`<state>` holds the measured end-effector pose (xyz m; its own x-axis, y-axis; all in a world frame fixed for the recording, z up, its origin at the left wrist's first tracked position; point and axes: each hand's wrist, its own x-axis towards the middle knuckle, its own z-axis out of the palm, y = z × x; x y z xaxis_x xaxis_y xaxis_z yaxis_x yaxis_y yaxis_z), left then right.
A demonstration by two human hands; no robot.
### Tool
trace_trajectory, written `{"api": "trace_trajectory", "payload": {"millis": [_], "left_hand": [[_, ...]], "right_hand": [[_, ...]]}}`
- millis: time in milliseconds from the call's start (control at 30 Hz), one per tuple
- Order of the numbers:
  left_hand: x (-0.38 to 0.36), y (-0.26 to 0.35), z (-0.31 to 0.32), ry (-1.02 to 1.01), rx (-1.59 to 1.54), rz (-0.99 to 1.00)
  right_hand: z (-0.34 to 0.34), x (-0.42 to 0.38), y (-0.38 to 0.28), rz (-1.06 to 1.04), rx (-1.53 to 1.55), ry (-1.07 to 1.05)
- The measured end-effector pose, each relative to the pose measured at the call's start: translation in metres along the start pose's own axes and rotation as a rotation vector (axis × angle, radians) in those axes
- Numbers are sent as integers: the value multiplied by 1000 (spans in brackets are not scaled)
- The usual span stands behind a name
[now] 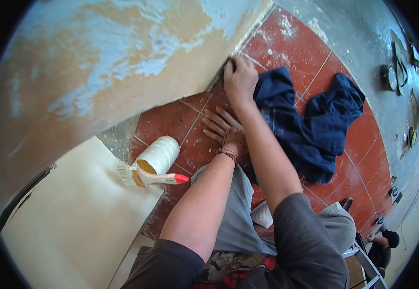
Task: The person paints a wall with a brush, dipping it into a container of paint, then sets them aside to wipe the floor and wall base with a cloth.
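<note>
My left hand [223, 126] lies flat with fingers spread on the red floor tiles [163, 123], dark beaded bracelets [228, 153] round its wrist. Crossing above it, my right arm reaches to the foot of the wall, where my right hand [240, 79] is closed with its fingertips at the joint between wall and floor. Whatever it grips is hidden. A crumpled dark blue cloth [310, 125] is spread on the tiles just right of my right hand and forearm. Left of my left hand, a paintbrush [159, 178] with a red-tipped handle rests against a whitish plastic container [159, 155] lying on its side.
The wall [137, 53] has patchy blue and tan paint. A cream board or panel [74, 207] lies at lower left. White dust and flakes [286, 26] mark the tiles. A roll of tape [388, 77] lies on the grey floor. Another person [382, 248] is at far lower right.
</note>
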<state>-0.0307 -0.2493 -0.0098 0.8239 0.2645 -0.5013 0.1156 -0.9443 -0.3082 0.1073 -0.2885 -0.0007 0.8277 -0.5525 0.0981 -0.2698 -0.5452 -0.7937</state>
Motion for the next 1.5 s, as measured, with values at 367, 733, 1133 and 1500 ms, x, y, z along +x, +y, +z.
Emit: {"api": "trace_trajectory", "payload": {"millis": [367,733,1133,1500], "left_hand": [[15,7,9,-211,554,9],[-3,-9,-59,-361,-223,-16],[8,-3,-62,-413,-212,-12],[8,-3,-56,-320,-236,-10]], "right_hand": [[-5,24,4,-22,13,33],[-23,70,16,-49,-44,-32],[-22,71,10,92,-131,-77],[-22,64,-7,294,-60,-155]]}}
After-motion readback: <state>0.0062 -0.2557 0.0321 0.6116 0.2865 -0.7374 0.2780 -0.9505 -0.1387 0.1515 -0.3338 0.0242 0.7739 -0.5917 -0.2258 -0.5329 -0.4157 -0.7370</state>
